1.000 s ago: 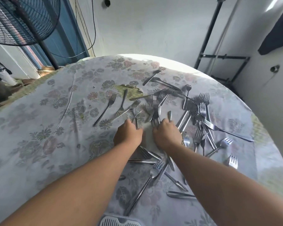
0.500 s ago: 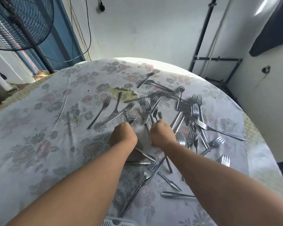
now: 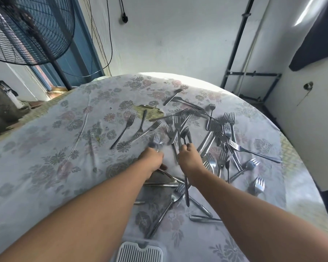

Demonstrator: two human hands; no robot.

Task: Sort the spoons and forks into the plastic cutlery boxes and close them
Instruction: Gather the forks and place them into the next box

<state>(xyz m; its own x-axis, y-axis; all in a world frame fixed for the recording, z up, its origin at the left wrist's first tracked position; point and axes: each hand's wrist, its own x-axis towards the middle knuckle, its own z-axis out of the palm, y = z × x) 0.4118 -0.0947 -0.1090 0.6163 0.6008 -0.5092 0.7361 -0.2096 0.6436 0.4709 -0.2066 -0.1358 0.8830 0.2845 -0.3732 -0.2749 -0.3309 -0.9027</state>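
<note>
We have both hands in the cutlery pile near the middle of the table (image 3: 45,163), gathering pieces into bundles, presumably so we carry several to a box per trip instead of one at a time.

Right hand (image 3: 188,159): fingers curled shut around a spoon (image 3: 184,133), possibly with a fork alongside. Bowl sticks out past the knuckles toward the far edge of the table; a handle runs back under the wrist toward the near edge. Long axis is roughly near-to-far, slightly tilted. That grip keeps the heads together at one end, which we judge suits dropping them in aligned.

Left hand (image 3: 151,158): fingers closed on a fork (image 3: 156,141), tines up and toward the far edge, blurred, so it's moving. We can't tell how many pieces are in that fist.

Loose forks (image 3: 227,133) lie scattered from the table centre toward the right edge, pointing every way, many crossed over each other. A few forks lie apart to the left of the pile, tines toward the far edge.

Cutlery box (image 3: 140,252) sits at the near edge of the table, between our forearms; only its slotted white top shows. We can't tell whether it's open, and a second box isn't visible.

Sorting is at an early stage by our read: nearly everything is on the cloth.
</note>
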